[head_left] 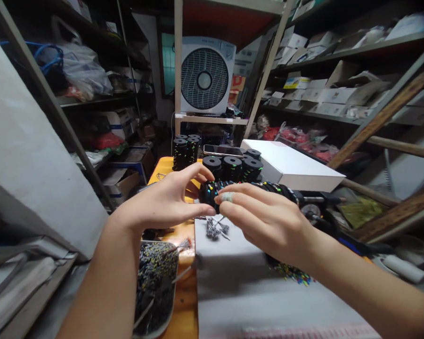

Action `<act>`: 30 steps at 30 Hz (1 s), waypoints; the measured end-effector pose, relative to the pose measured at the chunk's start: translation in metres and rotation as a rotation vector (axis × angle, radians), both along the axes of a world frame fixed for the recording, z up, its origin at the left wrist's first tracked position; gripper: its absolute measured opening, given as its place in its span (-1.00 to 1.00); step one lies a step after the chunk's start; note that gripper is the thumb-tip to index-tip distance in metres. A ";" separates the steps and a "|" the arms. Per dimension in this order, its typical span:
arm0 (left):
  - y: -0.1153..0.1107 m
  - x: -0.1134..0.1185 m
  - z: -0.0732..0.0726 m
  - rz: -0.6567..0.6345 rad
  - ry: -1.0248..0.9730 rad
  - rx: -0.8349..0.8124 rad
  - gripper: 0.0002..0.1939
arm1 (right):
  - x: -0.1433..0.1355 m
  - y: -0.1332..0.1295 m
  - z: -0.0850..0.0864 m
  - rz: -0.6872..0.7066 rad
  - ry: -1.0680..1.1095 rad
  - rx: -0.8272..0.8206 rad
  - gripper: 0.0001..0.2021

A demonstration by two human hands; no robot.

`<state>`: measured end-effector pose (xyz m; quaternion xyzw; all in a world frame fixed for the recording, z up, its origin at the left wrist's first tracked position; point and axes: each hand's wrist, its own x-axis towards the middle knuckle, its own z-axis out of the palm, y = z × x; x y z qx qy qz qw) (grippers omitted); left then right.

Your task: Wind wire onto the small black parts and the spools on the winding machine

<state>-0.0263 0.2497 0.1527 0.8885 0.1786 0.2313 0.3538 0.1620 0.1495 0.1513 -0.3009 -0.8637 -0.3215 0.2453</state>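
Note:
A black spool [207,192] with small coloured pin heads lies at the left end of a dark row above the white board. My left hand [166,195] is closed round this end, fingers at the top and thumb below. From the right, my right hand [265,212] bends its fingers against the spool's front. Light tape wraps one of its fingers, and whatever its fingertips pinch is too small to make out. Below the hands lies a bunch of small grey wire-like pieces [215,229]. Many multicoloured pin heads [294,274] show beneath my right forearm.
Upright black spools [232,168] stand behind the hands, a phone [223,150] on top. A white box [293,165] sits right of them. At the left, a tray [177,270] holds many tiny dark pieces. A box fan [205,75] and loaded shelves [314,61] surround the table.

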 end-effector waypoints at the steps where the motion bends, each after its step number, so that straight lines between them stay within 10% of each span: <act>1: 0.000 0.000 -0.001 0.003 -0.001 0.005 -0.61 | -0.001 0.000 0.001 -0.001 -0.038 0.029 -0.79; 13: 0.001 0.000 -0.002 0.004 -0.005 0.023 -0.61 | 0.005 -0.005 -0.011 0.040 -0.240 0.182 -0.82; 19: 0.000 -0.003 0.000 0.009 0.023 0.019 -0.61 | 0.014 -0.027 -0.022 -0.107 -0.257 -0.058 -0.61; 30: -0.040 0.044 0.003 0.106 0.154 0.770 -0.35 | 0.085 -0.128 -0.076 -0.303 0.167 -0.186 -0.48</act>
